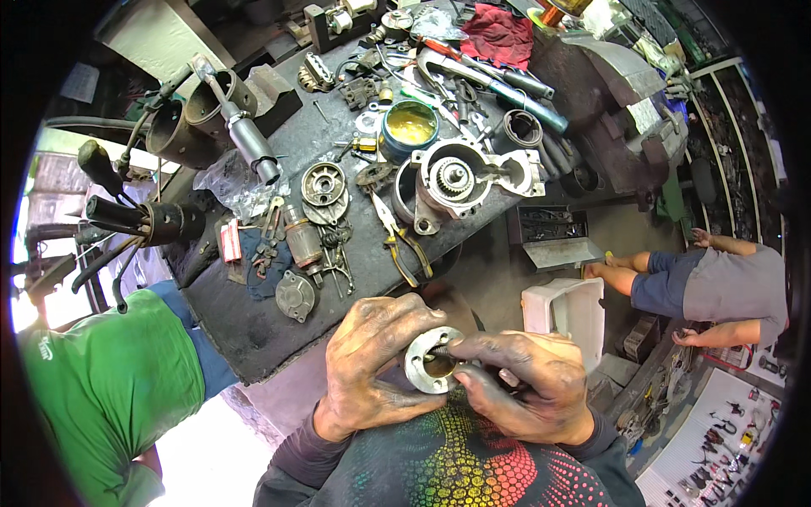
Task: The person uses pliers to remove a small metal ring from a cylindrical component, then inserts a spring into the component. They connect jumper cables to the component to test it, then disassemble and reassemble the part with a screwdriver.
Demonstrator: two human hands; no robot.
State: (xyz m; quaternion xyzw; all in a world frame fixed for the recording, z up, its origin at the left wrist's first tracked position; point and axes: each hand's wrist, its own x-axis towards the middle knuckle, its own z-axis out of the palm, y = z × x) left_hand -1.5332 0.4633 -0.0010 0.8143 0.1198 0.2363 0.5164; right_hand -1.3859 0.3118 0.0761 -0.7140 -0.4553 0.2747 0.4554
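In front of my chest, my left hand (367, 359) is closed round a round metal flange (416, 372) with small holes in its face and an open bore. My right hand (536, 380) comes from the other side, with thumb and fingers pinched at the bore. Between its fingertips and the bore shows a small ridged metal piece (439, 351); its exact kind is unclear. Both hands are dark with grime. Beyond them on the bench lie pliers (391, 241) with yellow and black handles, near a metal housing (431, 203) with a toothed gear (453, 179) inside.
A tin of yellow grease (411, 127) stands behind the housing on the dark bench (232, 317). An armature (302, 237), end covers (295, 296) and loose tools crowd it. A person in green (118, 389) is at left, another in grey (726, 291) at right. A white bin (562, 317) stands below.
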